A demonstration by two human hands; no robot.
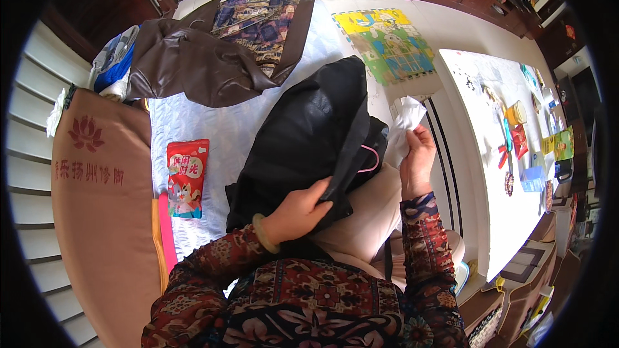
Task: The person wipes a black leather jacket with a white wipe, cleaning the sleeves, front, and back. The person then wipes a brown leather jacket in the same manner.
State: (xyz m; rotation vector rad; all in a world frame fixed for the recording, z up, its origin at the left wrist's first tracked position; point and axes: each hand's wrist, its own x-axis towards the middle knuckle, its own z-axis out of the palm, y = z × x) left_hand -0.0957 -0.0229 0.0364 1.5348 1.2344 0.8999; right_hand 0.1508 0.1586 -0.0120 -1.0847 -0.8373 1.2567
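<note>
A black jacket (304, 125), leather-like and shiny on top, lies across my lap and the seat in front of me. My left hand (297, 208) pinches its edge between thumb and fingers. Out of the jacket's right side shows the curved end of a pink clothes hanger (370, 158). My right hand (418, 154) is raised to the right of the jacket, apart from it. In its fingers is a crumpled white tissue or wipe (406, 116), whose lower part hangs beside the jacket.
A brown leather coat (193, 65) with patterned lining lies on the pale quilted cover (169, 121). Near me on the left rests a red snack pouch (187, 179). To the right, a white table (483, 212) holds a jar (515, 113) and several small items. A play mat (391, 48) covers floor beyond.
</note>
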